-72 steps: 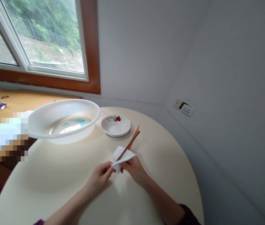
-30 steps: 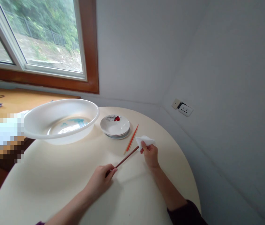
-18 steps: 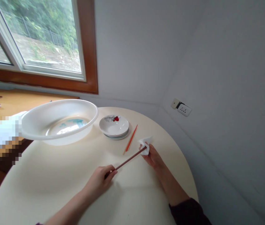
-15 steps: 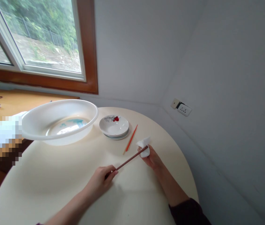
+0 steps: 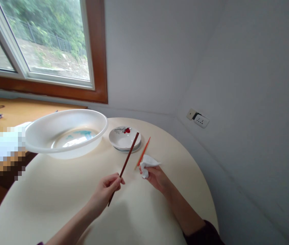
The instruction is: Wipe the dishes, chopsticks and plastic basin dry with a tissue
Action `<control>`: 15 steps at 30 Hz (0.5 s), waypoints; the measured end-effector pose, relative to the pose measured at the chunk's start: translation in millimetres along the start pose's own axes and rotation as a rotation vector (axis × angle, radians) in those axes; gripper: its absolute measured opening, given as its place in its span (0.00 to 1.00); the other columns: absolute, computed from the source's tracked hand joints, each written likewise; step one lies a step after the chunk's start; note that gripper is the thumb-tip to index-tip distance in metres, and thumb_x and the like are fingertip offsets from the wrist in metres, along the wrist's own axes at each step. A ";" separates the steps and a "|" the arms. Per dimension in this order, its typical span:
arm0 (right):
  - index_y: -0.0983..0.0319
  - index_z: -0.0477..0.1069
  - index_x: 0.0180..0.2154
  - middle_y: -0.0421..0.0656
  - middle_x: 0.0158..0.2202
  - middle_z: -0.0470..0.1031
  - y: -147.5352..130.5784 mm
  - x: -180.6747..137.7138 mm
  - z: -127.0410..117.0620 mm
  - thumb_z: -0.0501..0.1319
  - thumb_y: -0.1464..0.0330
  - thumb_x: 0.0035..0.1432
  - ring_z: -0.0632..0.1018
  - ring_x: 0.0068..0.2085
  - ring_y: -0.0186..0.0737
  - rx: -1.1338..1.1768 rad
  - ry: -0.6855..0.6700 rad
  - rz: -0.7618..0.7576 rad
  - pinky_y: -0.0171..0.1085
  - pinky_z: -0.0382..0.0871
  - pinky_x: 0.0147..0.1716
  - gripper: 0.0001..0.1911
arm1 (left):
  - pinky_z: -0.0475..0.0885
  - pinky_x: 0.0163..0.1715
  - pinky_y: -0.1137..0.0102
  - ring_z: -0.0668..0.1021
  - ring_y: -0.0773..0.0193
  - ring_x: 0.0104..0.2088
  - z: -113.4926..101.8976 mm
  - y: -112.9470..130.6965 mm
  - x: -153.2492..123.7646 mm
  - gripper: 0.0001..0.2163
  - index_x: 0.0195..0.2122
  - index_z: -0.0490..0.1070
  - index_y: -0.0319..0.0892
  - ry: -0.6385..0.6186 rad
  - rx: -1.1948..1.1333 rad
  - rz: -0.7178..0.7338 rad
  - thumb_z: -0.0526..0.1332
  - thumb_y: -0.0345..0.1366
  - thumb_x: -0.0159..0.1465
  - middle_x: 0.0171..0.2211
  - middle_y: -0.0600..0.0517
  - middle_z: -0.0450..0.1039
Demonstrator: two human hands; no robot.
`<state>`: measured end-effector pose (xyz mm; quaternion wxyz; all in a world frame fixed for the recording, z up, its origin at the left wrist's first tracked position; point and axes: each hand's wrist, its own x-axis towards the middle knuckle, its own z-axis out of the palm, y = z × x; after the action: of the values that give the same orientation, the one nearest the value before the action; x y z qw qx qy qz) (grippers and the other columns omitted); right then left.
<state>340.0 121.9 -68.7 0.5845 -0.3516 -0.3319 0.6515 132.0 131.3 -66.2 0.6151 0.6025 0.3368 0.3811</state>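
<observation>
My left hand [image 5: 107,190] is closed on a dark brown chopstick [image 5: 129,154], which slants up and away, its far end in front of the dishes. Pinched in my right hand [image 5: 159,177] is a crumpled white tissue or cloth [image 5: 148,165], apart from the chopstick. Just beyond that hand, orange and pale chopsticks [image 5: 144,151] lie side by side on the table. Left of them sits a small stack of white dishes [image 5: 121,137], the top one decorated with a red flower.
A large translucent plastic basin [image 5: 66,148] stands on the left of the round cream table [image 5: 57,190]. Behind it is a wooden desk [image 5: 29,107] under a window. A wall with a socket [image 5: 201,120] borders the table on the right.
The tissue has come off the chopstick's far end. My left hand has swung the chopstick more upright, towards the dishes, while my right hand moved slightly left and down.
</observation>
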 end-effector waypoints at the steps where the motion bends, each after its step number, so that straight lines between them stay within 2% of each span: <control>1: 0.63 0.70 0.27 0.40 0.24 0.71 3.4 0.6 3.1 0.64 0.71 0.40 0.68 0.24 0.31 -0.002 -0.003 -0.006 0.32 0.59 0.24 0.07 | 0.54 0.22 0.74 0.59 0.70 0.21 -1.0 -0.2 0.3 0.19 0.23 0.71 0.38 0.013 -0.043 -0.025 0.58 0.52 0.54 0.18 0.57 0.55; 2: 0.63 0.69 0.23 0.38 0.21 0.69 6.6 1.1 5.8 0.63 0.71 0.40 0.66 0.22 0.29 -0.015 -0.011 -0.014 0.31 0.56 0.22 0.05 | 0.53 0.21 0.75 0.58 0.71 0.21 -1.6 -0.7 0.6 0.19 0.24 0.71 0.38 0.021 -0.074 -0.042 0.59 0.52 0.53 0.17 0.58 0.55; 4: 0.63 0.64 0.18 0.36 0.17 0.64 11.4 0.9 10.4 0.61 0.70 0.40 0.60 0.18 0.27 -0.061 -0.043 -0.015 0.31 0.51 0.19 0.07 | 0.53 0.21 0.75 0.58 0.71 0.20 -0.9 -1.6 1.3 0.18 0.23 0.71 0.38 0.038 -0.097 -0.048 0.62 0.51 0.51 0.16 0.58 0.55; 7: 0.62 0.62 0.17 0.34 0.15 0.59 12.0 -3.3 15.3 0.59 0.67 0.44 0.56 0.17 0.27 -0.153 -0.083 0.017 0.31 0.47 0.18 0.10 | 0.54 0.20 0.75 0.60 0.71 0.19 3.1 -1.2 1.8 0.17 0.22 0.70 0.38 0.038 -0.088 -0.042 0.64 0.50 0.49 0.15 0.58 0.58; 9: 0.63 0.65 0.20 0.35 0.17 0.59 9.2 -8.0 18.3 0.59 0.65 0.46 0.58 0.18 0.28 -0.314 -0.094 -0.002 0.32 0.49 0.19 0.09 | 0.56 0.21 0.75 0.62 0.71 0.19 5.7 1.1 1.7 0.16 0.22 0.70 0.39 0.031 -0.080 -0.031 0.64 0.49 0.49 0.15 0.58 0.61; 12: 0.64 0.69 0.25 0.36 0.20 0.62 5.7 -14.8 23.2 0.60 0.62 0.48 0.61 0.22 0.30 -0.687 -0.139 -0.059 0.31 0.52 0.22 0.11 | 0.60 0.23 0.74 0.66 0.69 0.21 7.6 6.5 1.0 0.16 0.22 0.70 0.39 0.046 -0.075 -0.016 0.64 0.49 0.49 0.16 0.56 0.65; 15: 0.64 0.65 0.20 0.34 0.19 0.59 5.6 -18.1 27.1 0.62 0.63 0.48 0.60 0.23 0.29 -0.918 -0.190 -0.074 0.31 0.52 0.22 0.13 | 0.62 0.23 0.74 0.67 0.69 0.21 8.4 10.9 0.0 0.16 0.22 0.71 0.39 0.044 -0.067 -0.023 0.65 0.49 0.49 0.16 0.56 0.65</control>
<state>315.3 102.7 -57.7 0.3585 -0.5006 -0.6500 0.4454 138.6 127.0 -54.9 0.6315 0.5693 0.3441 0.3983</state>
